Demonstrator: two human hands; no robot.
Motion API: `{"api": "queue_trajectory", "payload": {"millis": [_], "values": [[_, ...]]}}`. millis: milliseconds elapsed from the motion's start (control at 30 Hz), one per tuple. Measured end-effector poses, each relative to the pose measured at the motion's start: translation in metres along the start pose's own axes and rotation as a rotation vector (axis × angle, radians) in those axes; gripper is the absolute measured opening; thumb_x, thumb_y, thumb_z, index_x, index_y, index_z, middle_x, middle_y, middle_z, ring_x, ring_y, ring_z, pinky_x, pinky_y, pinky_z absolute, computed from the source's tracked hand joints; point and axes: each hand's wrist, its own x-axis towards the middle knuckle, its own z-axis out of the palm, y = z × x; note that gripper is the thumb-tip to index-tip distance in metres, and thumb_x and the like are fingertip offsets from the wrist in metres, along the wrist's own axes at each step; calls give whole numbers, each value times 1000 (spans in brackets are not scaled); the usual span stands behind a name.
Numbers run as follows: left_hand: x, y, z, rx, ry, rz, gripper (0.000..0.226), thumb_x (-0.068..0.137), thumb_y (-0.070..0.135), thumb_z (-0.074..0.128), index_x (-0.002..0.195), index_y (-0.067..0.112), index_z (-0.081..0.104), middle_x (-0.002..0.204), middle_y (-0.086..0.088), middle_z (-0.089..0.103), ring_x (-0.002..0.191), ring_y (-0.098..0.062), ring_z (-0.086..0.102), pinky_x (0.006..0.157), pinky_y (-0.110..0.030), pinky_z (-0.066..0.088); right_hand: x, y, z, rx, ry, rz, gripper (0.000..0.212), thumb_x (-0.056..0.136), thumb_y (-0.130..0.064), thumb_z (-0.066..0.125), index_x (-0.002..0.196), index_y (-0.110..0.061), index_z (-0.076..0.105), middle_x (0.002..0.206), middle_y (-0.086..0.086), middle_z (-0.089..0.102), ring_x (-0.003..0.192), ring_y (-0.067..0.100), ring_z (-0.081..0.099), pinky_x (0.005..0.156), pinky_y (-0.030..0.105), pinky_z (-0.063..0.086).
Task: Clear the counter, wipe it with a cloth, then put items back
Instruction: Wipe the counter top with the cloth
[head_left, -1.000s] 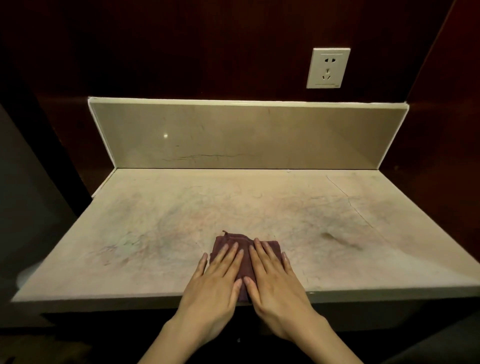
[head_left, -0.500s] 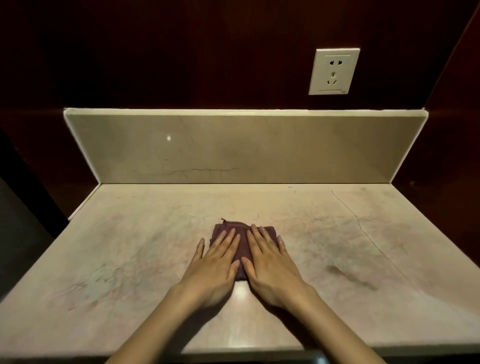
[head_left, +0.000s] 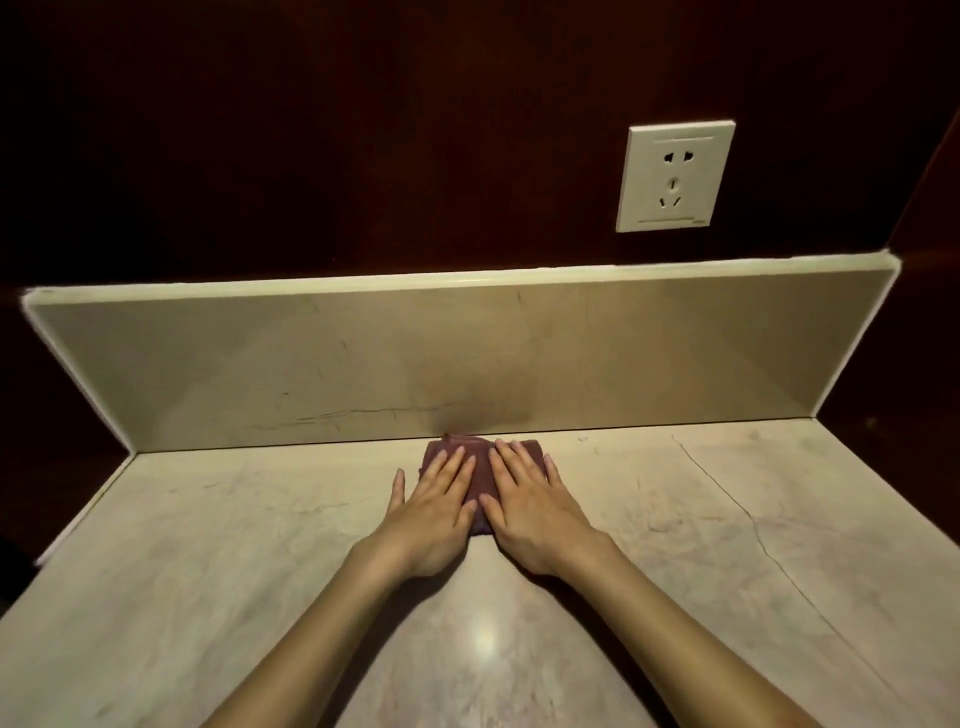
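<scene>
At the back of the counter (head_left: 675, 597), right where the stone meets the low upstand (head_left: 363, 364), a small folded purple cloth (head_left: 480, 475) lies flat with its far edge touching or all but touching that upstand. Both hands rest on it side by side, the left hand (head_left: 434, 512) and the right hand (head_left: 535, 512), fingers straight and spread, palms pressing down, nothing curled round the fabric. Because the cloth is only pinned by flat pressure, a pull toward the body could let it slip out from under the palms or bunch up, leaving a streak unwiped. With the cloth at the upstand, any more forward push would likely jam the fingertips into the stone and crumple the fold. A thin crack (head_left: 753, 525) runs across the right part of the counter; dragging the cloth over it might snag threads. A socket (head_left: 675, 176) sits on the dark wall above, well apart from the hands, so a wet cloth lifted high would be the only worry there
</scene>
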Motion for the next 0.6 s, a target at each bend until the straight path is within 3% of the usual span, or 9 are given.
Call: {"api": "queue_trajectory", "payload": {"millis": [200, 267, 367, 600], "values": [[23, 2, -5, -21, 1, -15, 54, 104, 35, 14, 152, 22, -7, 159, 9, -16, 145, -8, -16, 115, -48, -12, 18, 13, -8, -8, -1, -24, 62, 102, -40, 21, 153, -8, 7, 162, 4, 4, 149, 16, -5, 118, 42, -7], [24, 2, -4, -16, 9, -21, 54, 104, 35, 14, 152, 22, -8, 159, 9, -16, 145, -8, -17, 115, -47, -11, 19, 16, -8, -31, 13, -41, 71, 95, -49, 5, 153, -9, 7, 162, 4, 6, 149, 15, -5, 117, 45, -8], [26, 7, -3, -14, 12, -38, 55, 104, 35, 14, 152, 22, -8, 159, 9, -16, 145, -8, -17, 115, -46, -11, 19, 24, -5, -45, 41, -80, 99, 67, -53, -17, 154, -12, 8, 162, 0, 7, 149, 13, -4, 116, 46, -10], [38, 43, 0, -24, 21, -51, 55, 104, 35, 15, 152, 20, -9, 159, 7, -16, 146, -9, -16, 116, -46, -10, 11, 59, -10, -34, 53, -94, 99, 66, -54, -17, 154, -16, 8, 162, -3, 6, 148, 10, -3, 117, 44, -8]]}}
